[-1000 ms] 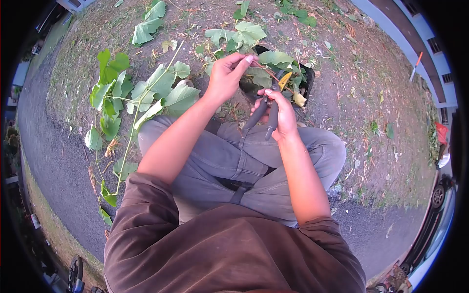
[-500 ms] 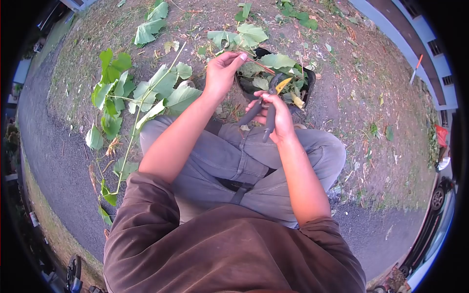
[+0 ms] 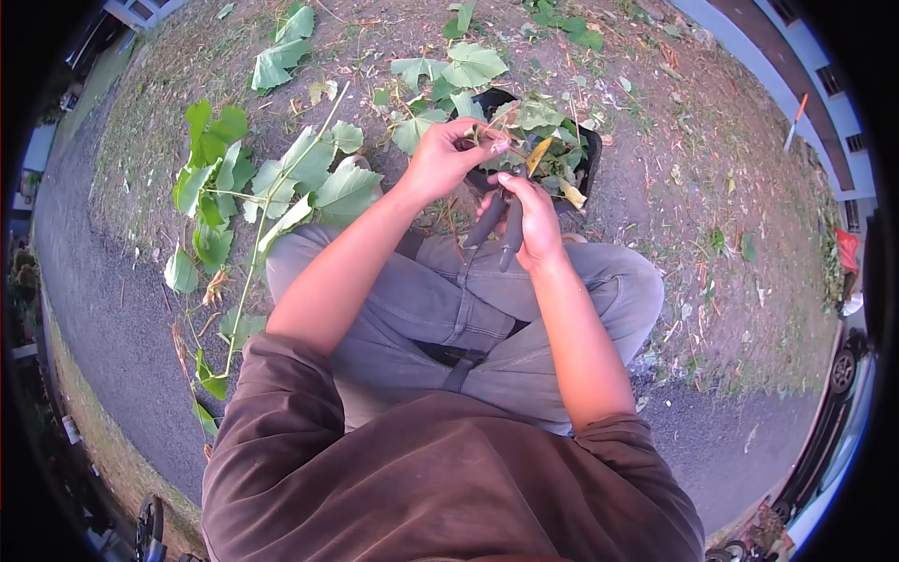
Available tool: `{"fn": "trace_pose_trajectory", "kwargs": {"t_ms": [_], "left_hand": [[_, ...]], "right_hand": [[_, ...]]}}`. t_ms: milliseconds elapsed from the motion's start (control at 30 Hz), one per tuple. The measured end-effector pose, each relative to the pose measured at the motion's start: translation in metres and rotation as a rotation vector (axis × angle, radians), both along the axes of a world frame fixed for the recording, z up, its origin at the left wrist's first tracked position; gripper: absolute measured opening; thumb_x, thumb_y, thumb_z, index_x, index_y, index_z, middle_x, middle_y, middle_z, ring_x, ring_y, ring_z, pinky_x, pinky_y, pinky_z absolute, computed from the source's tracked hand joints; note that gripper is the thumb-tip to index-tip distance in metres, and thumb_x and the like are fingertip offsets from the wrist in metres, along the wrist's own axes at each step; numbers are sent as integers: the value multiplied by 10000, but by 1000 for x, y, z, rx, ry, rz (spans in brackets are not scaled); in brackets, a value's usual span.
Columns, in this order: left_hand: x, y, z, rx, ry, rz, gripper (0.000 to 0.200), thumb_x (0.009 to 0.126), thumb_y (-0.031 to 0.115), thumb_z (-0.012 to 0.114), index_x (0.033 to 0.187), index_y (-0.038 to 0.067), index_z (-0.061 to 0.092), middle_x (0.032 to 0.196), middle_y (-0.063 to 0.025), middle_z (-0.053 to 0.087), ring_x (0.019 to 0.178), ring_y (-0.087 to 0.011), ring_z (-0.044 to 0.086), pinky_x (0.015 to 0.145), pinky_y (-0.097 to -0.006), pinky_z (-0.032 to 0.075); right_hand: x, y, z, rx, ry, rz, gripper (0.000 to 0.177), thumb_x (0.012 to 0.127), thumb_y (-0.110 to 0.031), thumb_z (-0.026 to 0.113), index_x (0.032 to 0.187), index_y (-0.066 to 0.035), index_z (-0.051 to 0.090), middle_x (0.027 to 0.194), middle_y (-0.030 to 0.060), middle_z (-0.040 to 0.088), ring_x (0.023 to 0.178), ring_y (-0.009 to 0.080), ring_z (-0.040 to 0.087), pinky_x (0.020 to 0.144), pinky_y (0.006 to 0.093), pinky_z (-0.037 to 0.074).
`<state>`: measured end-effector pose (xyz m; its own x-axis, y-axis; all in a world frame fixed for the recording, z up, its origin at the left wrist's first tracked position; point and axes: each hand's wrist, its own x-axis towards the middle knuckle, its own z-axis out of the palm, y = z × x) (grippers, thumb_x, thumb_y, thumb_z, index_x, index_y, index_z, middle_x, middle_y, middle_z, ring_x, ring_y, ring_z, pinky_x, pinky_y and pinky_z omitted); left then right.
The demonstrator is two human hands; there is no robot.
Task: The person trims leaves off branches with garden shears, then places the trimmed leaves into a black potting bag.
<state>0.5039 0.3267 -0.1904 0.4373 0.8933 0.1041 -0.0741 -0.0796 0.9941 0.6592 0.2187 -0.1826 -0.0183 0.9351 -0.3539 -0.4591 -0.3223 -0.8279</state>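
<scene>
My left hand point(image 3: 459, 157) pinches a thin stem at the near left rim of a black container point(image 3: 592, 155), with its fingers closed. Green leaves point(image 3: 538, 112) and cut pieces fill that container. My right hand point(image 3: 532, 217) is wrapped round dark-handled pruning shears point(image 3: 510, 234), whose yellow-marked head points up over the container, close to my left fingertips. How far the blades are apart I cannot tell. Left of my knees lies a long green vine point(image 3: 257, 248) with broad leaves.
Loose leaves point(image 3: 281, 56) lie on the ground beyond the vine, and more leaves point(image 3: 473, 66) sit just behind the container. An orange-tipped stick point(image 3: 797, 122) stands at the far right. My crossed legs point(image 3: 421, 290) are close below my hands.
My left hand has moved right and nearer to me, toward the shears. The reddish stem that stretched from it over the container now shows differently, and leaves behind it have shifted.
</scene>
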Motion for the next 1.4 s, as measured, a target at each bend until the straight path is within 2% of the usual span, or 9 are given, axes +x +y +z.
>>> {"fn": "trace_pose_trajectory", "kwargs": {"t_ms": [267,567,600,833,933,1067,1133,1233,1400], "left_hand": [[-9,-2,22,-90,87,84,195,983,140,786,1118,2,761,990,-47,792,909,-68,688,847,-267,548],[-13,11,5,-154,-239,161,226,1010,141,747,1187,0,746,1038,-69,773,944,-111,709,883,-296,556],[-12,9,6,-154,-239,161,226,1010,141,747,1187,0,746,1038,-69,773,944,-111,709,883,-296,556],[-11,2,9,-146,-94,-14,208,1008,127,748,1171,-2,744,1059,-58,780,930,-107,721,871,-293,580],[-9,-2,11,-199,-28,-119,170,991,109,757,1117,-4,749,984,-40,778,871,-74,702,784,-266,562],[-6,-3,10,-152,-8,-123,200,976,99,766,1149,1,747,1011,-38,779,884,-79,703,783,-274,566],[-7,-4,15,150,222,-26,203,999,80,745,1187,4,737,1081,-43,776,969,-89,723,827,-269,596],[-9,-7,22,224,191,-55,237,995,58,733,1225,5,724,1145,-53,759,1016,-100,715,836,-277,600],[-9,-6,23,-36,35,-95,266,993,68,719,1254,15,710,1186,-81,748,1069,-127,717,841,-303,614]], "right_hand": [[1,-1,2,-86,-25,-1,333,1030,-342,647,1099,-16,661,789,100,688,727,219,698,698,356,574],[-5,-1,-7,0,35,70,404,1050,-329,572,1287,-5,620,1004,150,715,959,252,726,861,426,614],[-10,-3,0,-31,71,66,362,1031,-303,605,1246,-14,633,948,134,727,879,216,726,757,376,610],[-12,-5,6,-28,70,72,355,1035,-298,604,1243,-12,635,938,104,731,873,192,722,710,323,564],[-3,-2,1,20,12,64,403,1044,-337,590,1258,2,637,963,136,715,901,226,722,811,402,608],[1,-1,3,5,-8,49,352,1033,-335,618,1165,-12,661,864,109,707,784,210,707,746,373,593],[0,-2,4,-40,-72,8,299,1017,-324,660,1079,-32,671,768,88,689,680,199,681,668,345,565],[-5,-1,0,14,-85,-81,274,1001,-312,699,1045,-43,673,731,84,677,641,195,671,624,331,547],[0,-1,-9,32,-78,-84,253,1001,-295,719,1042,-50,672,733,82,677,644,187,676,601,330,553]]}}
